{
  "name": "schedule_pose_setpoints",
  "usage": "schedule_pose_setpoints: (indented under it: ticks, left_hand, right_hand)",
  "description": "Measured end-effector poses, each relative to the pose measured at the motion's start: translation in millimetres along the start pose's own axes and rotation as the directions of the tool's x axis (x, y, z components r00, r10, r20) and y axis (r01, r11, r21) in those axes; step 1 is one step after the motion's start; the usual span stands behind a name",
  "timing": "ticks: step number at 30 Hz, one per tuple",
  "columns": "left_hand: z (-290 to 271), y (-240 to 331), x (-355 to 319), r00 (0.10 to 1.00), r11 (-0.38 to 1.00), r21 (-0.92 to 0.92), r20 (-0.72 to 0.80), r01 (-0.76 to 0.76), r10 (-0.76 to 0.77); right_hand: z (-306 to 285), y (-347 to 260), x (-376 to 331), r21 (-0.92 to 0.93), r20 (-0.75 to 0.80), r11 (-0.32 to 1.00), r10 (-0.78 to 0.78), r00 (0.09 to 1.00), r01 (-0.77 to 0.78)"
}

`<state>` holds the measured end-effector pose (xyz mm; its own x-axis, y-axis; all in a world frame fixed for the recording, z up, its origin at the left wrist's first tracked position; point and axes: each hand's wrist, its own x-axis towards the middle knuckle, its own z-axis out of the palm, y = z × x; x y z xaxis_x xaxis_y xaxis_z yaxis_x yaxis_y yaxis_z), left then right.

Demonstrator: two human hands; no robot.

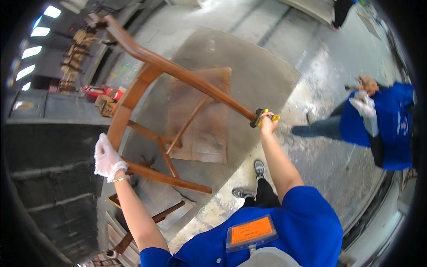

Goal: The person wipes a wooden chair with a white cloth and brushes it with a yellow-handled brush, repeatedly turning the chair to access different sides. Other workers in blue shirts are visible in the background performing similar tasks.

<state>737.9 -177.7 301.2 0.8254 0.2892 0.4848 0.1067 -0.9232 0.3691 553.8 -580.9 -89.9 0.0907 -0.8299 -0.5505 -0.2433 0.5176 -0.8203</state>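
Note:
A brown wooden chair frame point(195, 81) is tilted up in front of me, its long rail slanting from the upper left down to the right. My left hand point(107, 159), in a thin translucent glove, is closed on the frame's broad side piece at the left. At the rail's right end, my bare right hand point(267, 125) grips a tool point(256, 118) with a yellow and black handle and a dark head. That head is against or just beside the rail's end; I cannot tell if it touches. Thinner rungs and another leg hang below the rail.
Below the frame a brown-stained cardboard sheet point(209, 147) lies on the floor. Another person in a blue shirt point(378, 127) stands at the right, holding a tool. Red items and a cardboard box point(105, 106) are at the left, with more wooden parts point(168, 212) at the lower left.

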Motion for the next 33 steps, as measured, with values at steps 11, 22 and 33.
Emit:
schedule_pose_setpoints:
  ticks: [11, 22, 33]
  left_hand:
    - [-24, -11, -98, 0.981, 0.948, -0.269, -0.136, -0.171, 0.138]
    - [-33, -1, -116, 0.989, 0.967, -0.224, -0.107, -0.120, 0.098]
    - [-30, 11, -75, 0.996, 0.994, -0.075, -0.035, -0.080, 0.078]
  right_hand:
    - [138, -342, -248, 0.722, 0.647, 0.621, -0.449, 0.616, -0.306]
    - [-9, -98, -48, 0.516, 0.605, 0.788, -0.060, 0.794, -0.335]
    - [52, -141, -133, 0.457, 0.276, 0.372, -0.923, 0.269, 0.808]
